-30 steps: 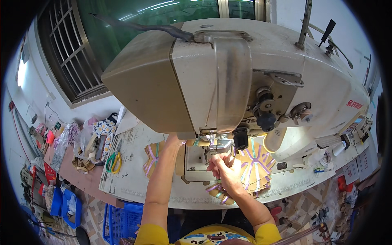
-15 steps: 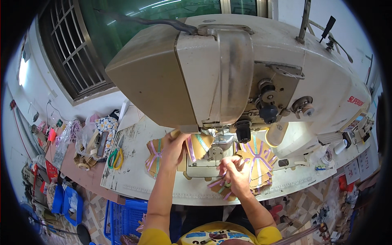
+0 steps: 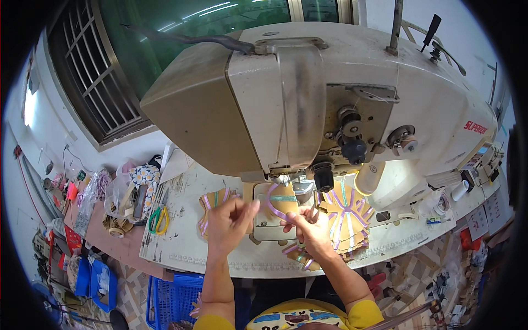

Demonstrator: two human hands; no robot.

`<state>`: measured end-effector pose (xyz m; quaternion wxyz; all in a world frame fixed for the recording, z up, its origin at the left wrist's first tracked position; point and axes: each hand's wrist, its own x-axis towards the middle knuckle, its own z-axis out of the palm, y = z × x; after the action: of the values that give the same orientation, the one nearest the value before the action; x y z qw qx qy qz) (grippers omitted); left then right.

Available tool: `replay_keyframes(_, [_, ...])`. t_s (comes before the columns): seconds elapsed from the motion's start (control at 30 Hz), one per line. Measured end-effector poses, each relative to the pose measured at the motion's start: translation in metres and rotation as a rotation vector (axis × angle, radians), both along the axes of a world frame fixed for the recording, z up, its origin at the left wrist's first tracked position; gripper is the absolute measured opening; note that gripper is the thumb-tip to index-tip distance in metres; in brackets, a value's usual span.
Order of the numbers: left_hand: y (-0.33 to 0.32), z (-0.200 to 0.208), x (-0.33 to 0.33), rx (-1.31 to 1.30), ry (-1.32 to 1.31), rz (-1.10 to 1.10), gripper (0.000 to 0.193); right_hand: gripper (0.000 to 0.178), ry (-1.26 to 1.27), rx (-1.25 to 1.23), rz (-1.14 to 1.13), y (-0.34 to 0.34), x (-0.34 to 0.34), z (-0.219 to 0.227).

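A curved tan piece with purple and green strips (image 3: 285,199) lies beneath the sewing machine head (image 3: 280,177), turned so that its green strip runs crosswise. My right hand (image 3: 311,231) is closed on the lower right edge of this piece, pinching it between thumb and fingers. Left of the piece, my left hand (image 3: 230,223) is raised with fingers loosely bent and thumb apart; nothing shows in it. A similar striped piece (image 3: 212,202) is partly covered by the left hand. To the right of my right hand sits a stack of striped tan pieces (image 3: 350,220).
Scissors with green and yellow handles (image 3: 159,220) lie at the left of the white table (image 3: 181,242). A thread cone (image 3: 369,179) stands under the machine arm. Bags and a flowered cloth (image 3: 144,184) crowd the left side. A blue basket (image 3: 170,300) is below the table edge.
My left hand has let go of the striped piece and come nearer. The piece has turned and is now in my right hand's grip. The whole view has shifted slightly.
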<state>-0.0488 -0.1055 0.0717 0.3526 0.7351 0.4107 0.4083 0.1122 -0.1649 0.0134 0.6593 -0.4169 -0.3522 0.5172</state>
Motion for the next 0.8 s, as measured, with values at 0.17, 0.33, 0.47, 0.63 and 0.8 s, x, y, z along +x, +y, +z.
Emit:
replay_keyframes(0.17, [0.048, -0.021, 0.036, 0.230, 0.021, -0.139, 0.017, 0.015, 0.327, -0.017, -0.032, -0.007, 0.010, 0.003])
replay_keyframes(0.33, [0.046, -0.031, 0.041, -0.518, -0.353, -0.470, 0.011, 0.015, 0.306, 0.113, -0.117, 0.000, 0.035, 0.010])
replay_keyframes(0.47, [0.038, -0.037, 0.050, -0.458, -0.375, -0.380, 0.011, 0.011, 0.243, 0.103, -0.191, 0.009, 0.049, 0.017])
replay_keyframes(0.63, [0.036, -0.040, 0.054, -0.424, -0.432, -0.307, 0.014, 0.013, 0.187, 0.116, -0.189, 0.012, 0.051, 0.015])
replay_keyframes(0.8, [0.010, -0.038, 0.043, -0.531, -0.357, -0.418, 0.013, 0.013, 0.122, 0.064, -0.205, 0.012, 0.055, 0.016])
